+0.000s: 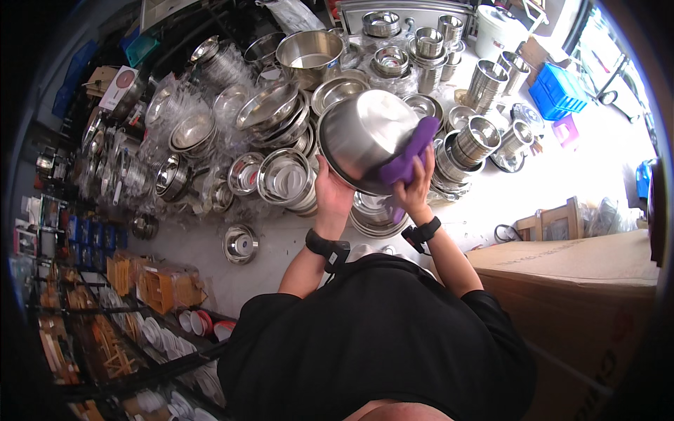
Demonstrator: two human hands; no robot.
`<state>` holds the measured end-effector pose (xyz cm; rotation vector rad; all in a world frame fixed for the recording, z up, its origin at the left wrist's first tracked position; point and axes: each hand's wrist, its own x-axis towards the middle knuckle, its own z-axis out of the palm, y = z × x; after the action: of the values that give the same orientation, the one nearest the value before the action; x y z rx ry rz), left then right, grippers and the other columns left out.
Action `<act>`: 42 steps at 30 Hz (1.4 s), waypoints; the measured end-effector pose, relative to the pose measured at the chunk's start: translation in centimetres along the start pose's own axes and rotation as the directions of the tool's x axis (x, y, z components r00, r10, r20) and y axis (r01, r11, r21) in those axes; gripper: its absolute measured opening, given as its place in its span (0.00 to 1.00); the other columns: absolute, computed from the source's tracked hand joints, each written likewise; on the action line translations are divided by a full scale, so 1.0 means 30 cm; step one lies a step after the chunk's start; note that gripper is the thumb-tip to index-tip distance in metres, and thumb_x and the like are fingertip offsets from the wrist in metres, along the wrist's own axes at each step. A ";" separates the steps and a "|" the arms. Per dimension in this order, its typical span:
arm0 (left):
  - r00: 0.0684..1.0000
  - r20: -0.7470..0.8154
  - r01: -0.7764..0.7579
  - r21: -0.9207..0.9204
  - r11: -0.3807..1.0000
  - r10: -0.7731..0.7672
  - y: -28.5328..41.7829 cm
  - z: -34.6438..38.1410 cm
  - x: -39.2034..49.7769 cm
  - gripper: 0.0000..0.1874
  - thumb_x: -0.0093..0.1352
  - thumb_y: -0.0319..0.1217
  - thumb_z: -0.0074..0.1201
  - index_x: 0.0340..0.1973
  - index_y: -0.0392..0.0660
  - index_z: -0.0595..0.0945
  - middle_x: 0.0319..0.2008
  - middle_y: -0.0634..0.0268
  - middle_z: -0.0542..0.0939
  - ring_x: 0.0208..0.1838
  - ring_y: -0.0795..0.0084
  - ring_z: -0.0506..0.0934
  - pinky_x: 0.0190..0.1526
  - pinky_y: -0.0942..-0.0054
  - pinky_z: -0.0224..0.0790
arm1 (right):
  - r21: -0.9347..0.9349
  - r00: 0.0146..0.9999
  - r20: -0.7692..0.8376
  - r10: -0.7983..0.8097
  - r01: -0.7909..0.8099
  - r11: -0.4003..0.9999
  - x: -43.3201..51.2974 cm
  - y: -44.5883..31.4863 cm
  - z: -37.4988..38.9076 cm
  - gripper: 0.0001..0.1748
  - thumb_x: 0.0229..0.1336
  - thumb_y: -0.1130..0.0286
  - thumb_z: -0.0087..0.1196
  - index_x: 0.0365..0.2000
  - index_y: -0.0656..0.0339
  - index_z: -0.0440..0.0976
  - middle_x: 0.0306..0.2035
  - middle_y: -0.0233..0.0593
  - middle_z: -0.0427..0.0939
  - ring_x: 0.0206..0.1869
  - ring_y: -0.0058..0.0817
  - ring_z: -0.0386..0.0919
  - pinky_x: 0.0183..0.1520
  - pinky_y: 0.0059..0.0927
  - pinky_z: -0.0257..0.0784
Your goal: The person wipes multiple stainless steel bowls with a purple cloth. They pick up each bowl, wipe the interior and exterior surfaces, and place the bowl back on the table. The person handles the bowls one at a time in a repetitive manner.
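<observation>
A large stainless steel bowl (368,131) is held up in front of me, tilted, with its rounded outside towards me. My left hand (335,192) grips its rim at the lower left. In my right hand (417,181) is a purple cloth (410,155), pressed against the bowl's outer side at the right. The fingers spread over the cloth, and one end of it hangs below the palm. Beneath the held bowl stands a stack of steel basins (375,218), partly hidden by it. Nested steel bowls (286,177) stand close to my left hand.
Stacked steel cups (476,138) stand to the right, near a blue plastic crate (559,92). A deep steel pot (309,55) is farther back. Plastic-wrapped bowls crowd the left. One small bowl (240,243) lies on the floor. A large cardboard box (563,258) is beside me at right.
</observation>
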<state>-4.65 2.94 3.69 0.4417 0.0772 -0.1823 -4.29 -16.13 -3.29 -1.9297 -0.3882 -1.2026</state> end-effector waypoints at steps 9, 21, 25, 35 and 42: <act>0.999 0.021 -0.030 0.083 0.996 0.029 0.055 -0.045 -0.007 0.28 0.79 0.50 0.35 0.62 0.41 0.72 0.61 0.57 0.75 0.63 0.58 0.72 0.65 0.54 0.63 | 0.700 0.658 0.262 0.706 -0.633 0.331 0.125 0.135 -0.013 0.28 0.71 0.59 0.42 0.65 0.63 0.59 0.61 0.39 0.65 0.64 0.29 0.63 0.68 0.29 0.54; 1.000 0.025 -0.022 0.376 0.926 0.013 0.108 -0.027 -0.006 0.24 0.78 0.45 0.42 0.56 0.37 0.76 0.53 0.57 0.80 0.55 0.63 0.78 0.59 0.62 0.70 | 0.220 0.853 0.243 0.463 -0.513 0.830 0.223 0.094 -0.078 0.29 0.66 0.63 0.48 0.63 0.65 0.63 0.63 0.54 0.67 0.67 0.45 0.64 0.68 0.38 0.58; 0.996 0.050 -0.094 0.454 0.886 0.080 0.076 -0.002 -0.027 0.21 0.78 0.45 0.42 0.43 0.38 0.79 0.34 0.61 0.83 0.33 0.70 0.81 0.37 0.72 0.77 | 0.130 0.954 0.149 0.262 -0.282 0.951 0.205 -0.020 -0.040 0.31 0.59 0.72 0.51 0.64 0.62 0.62 0.68 0.58 0.59 0.71 0.56 0.56 0.72 0.46 0.51; 0.991 0.045 -0.129 0.505 0.853 0.123 0.061 0.004 -0.030 0.24 0.79 0.46 0.41 0.45 0.36 0.80 0.38 0.59 0.84 0.36 0.72 0.83 0.43 0.75 0.76 | 0.204 0.969 0.241 -0.047 -0.003 0.979 0.166 -0.146 -0.012 0.29 0.43 0.70 0.61 0.52 0.52 0.76 0.68 0.56 0.59 0.73 0.58 0.52 0.74 0.60 0.43; 0.999 0.034 -0.033 0.703 0.710 0.013 0.037 -0.015 -0.049 0.14 0.75 0.38 0.52 0.43 0.39 0.80 0.37 0.64 0.84 0.36 0.78 0.81 0.40 0.80 0.75 | 0.211 0.925 0.075 0.372 -0.379 0.901 0.179 -0.003 0.029 0.19 0.66 0.72 0.48 0.56 0.65 0.71 0.57 0.53 0.72 0.63 0.47 0.68 0.67 0.39 0.58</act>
<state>-5.91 4.34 3.92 1.2177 -0.0310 -0.1889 -1.15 -16.22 1.15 -1.7321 -0.1468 -0.8376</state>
